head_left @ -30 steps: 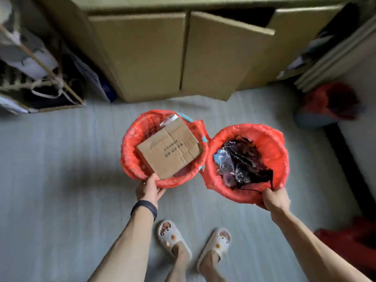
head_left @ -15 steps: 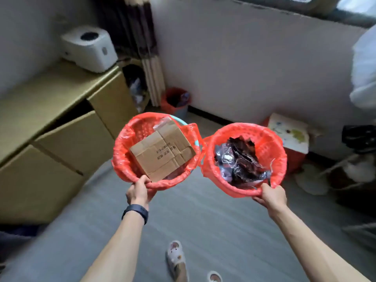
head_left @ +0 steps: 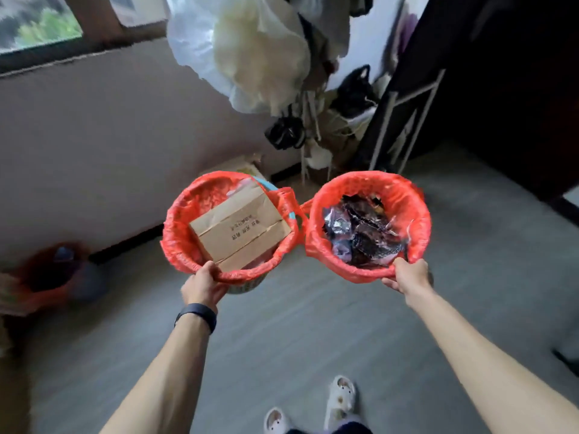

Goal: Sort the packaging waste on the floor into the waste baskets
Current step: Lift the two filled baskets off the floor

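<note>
My left hand [head_left: 200,285] grips the cardboard-box basket [head_left: 188,245]; my right hand [head_left: 407,275] grips the plastic-wrapper basket [head_left: 419,220]. Sorting looks done; only putting them down remains.

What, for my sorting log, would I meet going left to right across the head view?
Blurred red-lined bin by the wall → left basket holding the cardboard box → right basket holding dark wrappers.

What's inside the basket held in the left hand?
In the left basket, a cardboard box with printed text lies on top, with a pale plastic scrap at its far edge. Anything beneath the box is covered.
</note>
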The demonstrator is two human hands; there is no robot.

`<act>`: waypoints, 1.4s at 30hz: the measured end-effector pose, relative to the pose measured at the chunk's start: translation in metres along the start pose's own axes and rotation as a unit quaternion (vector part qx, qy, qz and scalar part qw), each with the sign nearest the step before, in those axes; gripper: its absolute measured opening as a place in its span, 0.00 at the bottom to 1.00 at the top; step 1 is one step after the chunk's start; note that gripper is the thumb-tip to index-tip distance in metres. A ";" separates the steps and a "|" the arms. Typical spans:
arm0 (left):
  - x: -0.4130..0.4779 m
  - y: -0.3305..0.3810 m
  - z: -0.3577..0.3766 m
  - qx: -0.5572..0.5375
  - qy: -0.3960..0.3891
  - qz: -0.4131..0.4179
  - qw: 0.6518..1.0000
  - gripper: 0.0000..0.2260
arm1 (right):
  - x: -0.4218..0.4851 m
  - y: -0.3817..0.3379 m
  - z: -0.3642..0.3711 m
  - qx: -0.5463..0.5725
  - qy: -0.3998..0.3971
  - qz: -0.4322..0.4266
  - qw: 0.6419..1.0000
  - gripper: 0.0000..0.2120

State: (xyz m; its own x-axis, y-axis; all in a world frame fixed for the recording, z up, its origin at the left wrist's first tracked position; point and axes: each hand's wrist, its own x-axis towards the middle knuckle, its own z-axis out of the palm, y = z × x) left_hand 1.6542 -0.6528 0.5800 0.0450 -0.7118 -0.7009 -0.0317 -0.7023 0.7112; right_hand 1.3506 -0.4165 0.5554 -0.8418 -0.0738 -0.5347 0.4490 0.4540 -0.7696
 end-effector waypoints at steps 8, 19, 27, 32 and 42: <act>-0.049 -0.011 0.203 0.108 -0.128 0.010 0.986 0.02 | 0.075 0.028 -0.141 0.130 0.145 0.077 0.978 0.08; -0.149 -0.051 0.501 0.197 -0.248 0.047 0.947 0.06 | 0.241 -0.029 -0.332 0.239 0.220 0.107 0.940 0.06; -0.203 -0.084 0.686 0.241 -0.300 0.056 0.921 0.11 | 0.339 -0.074 -0.455 0.293 0.269 0.091 0.913 0.07; -0.230 -0.120 0.796 0.277 -0.335 0.050 0.899 0.09 | 0.414 -0.083 -0.515 0.304 0.289 0.096 0.903 0.04; -0.280 -0.202 1.077 0.365 -0.350 0.040 0.862 0.09 | 0.580 -0.117 -0.657 0.304 0.337 0.157 0.877 0.05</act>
State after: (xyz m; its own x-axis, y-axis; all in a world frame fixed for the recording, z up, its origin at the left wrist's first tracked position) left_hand 0.5730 -0.3214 0.5743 -0.5920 -0.4100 -0.6939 -0.6376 -0.2885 0.7144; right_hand 0.6133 0.0714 0.5647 -0.5418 0.6044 -0.5841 0.5949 -0.2152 -0.7745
